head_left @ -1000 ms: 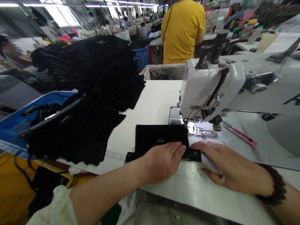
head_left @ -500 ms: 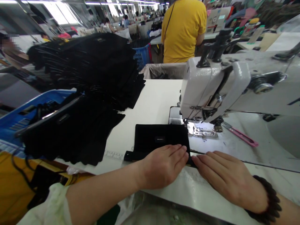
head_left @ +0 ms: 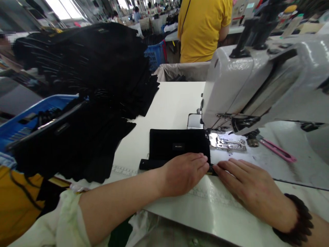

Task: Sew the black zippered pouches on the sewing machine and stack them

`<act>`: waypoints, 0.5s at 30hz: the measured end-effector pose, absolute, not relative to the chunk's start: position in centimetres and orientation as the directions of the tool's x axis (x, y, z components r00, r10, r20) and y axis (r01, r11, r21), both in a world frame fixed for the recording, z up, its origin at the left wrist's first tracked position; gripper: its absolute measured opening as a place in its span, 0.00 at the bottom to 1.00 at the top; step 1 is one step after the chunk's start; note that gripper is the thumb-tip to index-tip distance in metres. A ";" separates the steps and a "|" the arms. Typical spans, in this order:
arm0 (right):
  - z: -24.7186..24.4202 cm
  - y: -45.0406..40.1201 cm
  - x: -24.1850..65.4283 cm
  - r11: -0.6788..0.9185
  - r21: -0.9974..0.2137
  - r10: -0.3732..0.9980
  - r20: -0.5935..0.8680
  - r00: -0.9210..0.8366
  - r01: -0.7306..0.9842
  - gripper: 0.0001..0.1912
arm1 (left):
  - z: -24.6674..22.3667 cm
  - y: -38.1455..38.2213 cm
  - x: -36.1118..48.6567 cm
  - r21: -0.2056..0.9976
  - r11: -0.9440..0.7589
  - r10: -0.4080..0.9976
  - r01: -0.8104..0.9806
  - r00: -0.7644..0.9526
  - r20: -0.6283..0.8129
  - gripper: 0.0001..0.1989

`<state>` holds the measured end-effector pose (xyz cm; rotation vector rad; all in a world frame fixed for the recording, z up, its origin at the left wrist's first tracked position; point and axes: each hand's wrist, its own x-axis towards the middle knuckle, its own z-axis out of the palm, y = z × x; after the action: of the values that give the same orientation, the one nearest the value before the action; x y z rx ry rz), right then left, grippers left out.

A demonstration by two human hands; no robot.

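A black fabric piece with a small dark label lies flat on the white table, its right edge at the presser foot of the sewing machine. Along its near side runs a folded black strip. My left hand rests flat on the fabric's near right part, fingers stretched out and together. At the near right corner, my right hand holds the fabric edge at its fingertips. Its thumb is mostly hidden. The metal plate beside the foot is lit.
Large stacks of black fabric pieces stand on the left, by a blue basket. Pink-handled snips lie right of the machine foot. A ruler tape runs along the table's near side. Beyond, a person in yellow faces away.
The black fabric piece has slid a little forward past the presser foot, and both hands have moved forward with it. The view has come slightly closer to the machine.
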<state>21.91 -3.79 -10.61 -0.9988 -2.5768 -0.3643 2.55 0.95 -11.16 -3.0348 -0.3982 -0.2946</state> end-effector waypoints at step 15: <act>-12.3 -1.1 22.1 0.464 -0.062 0.828 0.385 -0.407 0.884 0.12 | -10.7 5.2 3.4 0.146 -0.919 0.374 0.366 0.927 0.031 0.15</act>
<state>22.06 -1.14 -12.28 -1.4446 -2.3559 -0.2129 3.38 5.18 -10.72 -3.2183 -0.6211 -0.0964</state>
